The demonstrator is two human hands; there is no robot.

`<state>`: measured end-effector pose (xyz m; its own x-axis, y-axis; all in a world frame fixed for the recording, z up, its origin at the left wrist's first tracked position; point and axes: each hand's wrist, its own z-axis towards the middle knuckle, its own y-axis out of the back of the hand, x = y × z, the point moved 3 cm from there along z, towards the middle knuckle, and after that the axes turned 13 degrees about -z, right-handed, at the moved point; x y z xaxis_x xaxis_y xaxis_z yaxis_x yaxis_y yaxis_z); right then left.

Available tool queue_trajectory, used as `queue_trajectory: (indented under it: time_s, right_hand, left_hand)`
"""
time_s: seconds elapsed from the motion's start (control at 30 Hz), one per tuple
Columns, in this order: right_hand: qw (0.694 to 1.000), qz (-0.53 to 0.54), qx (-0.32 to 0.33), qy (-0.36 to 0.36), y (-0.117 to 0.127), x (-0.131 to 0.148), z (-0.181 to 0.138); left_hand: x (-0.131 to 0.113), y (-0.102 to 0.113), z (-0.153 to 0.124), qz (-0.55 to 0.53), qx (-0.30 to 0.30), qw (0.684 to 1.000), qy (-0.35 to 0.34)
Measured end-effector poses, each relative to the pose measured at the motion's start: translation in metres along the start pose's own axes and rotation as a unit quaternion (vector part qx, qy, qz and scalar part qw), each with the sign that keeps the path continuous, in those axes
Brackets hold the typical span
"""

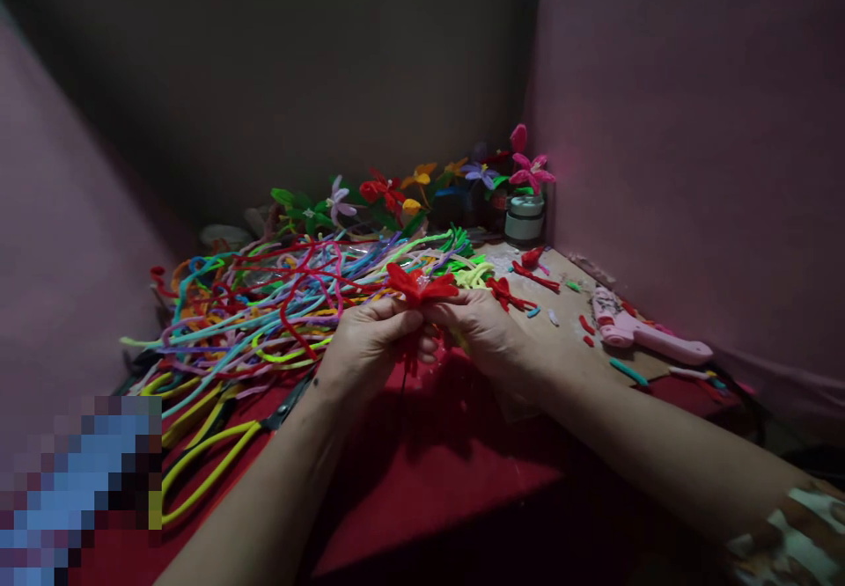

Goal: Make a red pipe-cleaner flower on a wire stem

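Both my hands meet above a red cloth (pixel 462 472) and pinch a red pipe-cleaner flower (pixel 420 286). My left hand (pixel 370 344) has its fingers closed on the flower's base from the left. My right hand (pixel 479 326) grips it from the right, fingers curled. The petals stick up above my fingertips and a thin stem hangs down between my hands. A big tangle of coloured pipe cleaners (pixel 264 304) lies just left of my left hand.
Finished pipe-cleaner flowers (pixel 422 186) stand in the far corner beside a small jar (pixel 525 216). A pink glue gun (pixel 643 333) lies on a brown board (pixel 568 322) at right with red and green offcuts. Yellow-handled pliers (pixel 217 445) rest at lower left. Walls close in on both sides.
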<state>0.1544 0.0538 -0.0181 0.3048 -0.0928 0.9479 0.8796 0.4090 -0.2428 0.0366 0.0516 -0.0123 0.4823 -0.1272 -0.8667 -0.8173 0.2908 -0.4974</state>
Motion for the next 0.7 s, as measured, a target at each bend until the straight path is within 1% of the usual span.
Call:
queue_trajectory:
  time_s: [0.13, 0.23, 0.33, 0.4, 0.47, 0.6, 0.7]
  right_hand:
    - [0.999, 0.025, -0.01, 0.019, -0.0053, -0.0028, 0.0003]
    - [0.999, 0.034, -0.027, 0.024, -0.006, -0.0056, 0.0021]
    - [0.998, 0.025, -0.047, 0.027, -0.0041, -0.0062, 0.0023]
    - [0.998, 0.009, -0.053, 0.025, -0.0028, -0.0052, 0.0014]
    - [0.999, 0.005, -0.046, 0.028, -0.0022, -0.0036, 0.0006]
    - [0.999, 0.025, -0.012, 0.037, -0.0019, -0.0021, 0.0003]
    - [0.999, 0.039, -0.012, 0.027, -0.0018, -0.0034, 0.0002]
  left_hand:
    - [0.0003, 0.0015, 0.0007, -0.032, 0.025, 0.999, 0.024]
    - [0.0003, 0.0047, 0.0006, -0.048, 0.024, 0.998, 0.043]
    - [0.0007, 0.0065, 0.0006, -0.082, 0.02, 0.995, 0.053]
    - [0.0008, 0.0056, 0.0007, -0.098, 0.028, 0.993, 0.057]
    - [0.0007, 0.0041, 0.0005, -0.101, 0.035, 0.992, 0.062]
    - [0.0001, 0.002, -0.001, -0.086, 0.039, 0.993, 0.071]
    - [0.0013, 0.002, -0.0019, -0.083, 0.038, 0.992, 0.087]
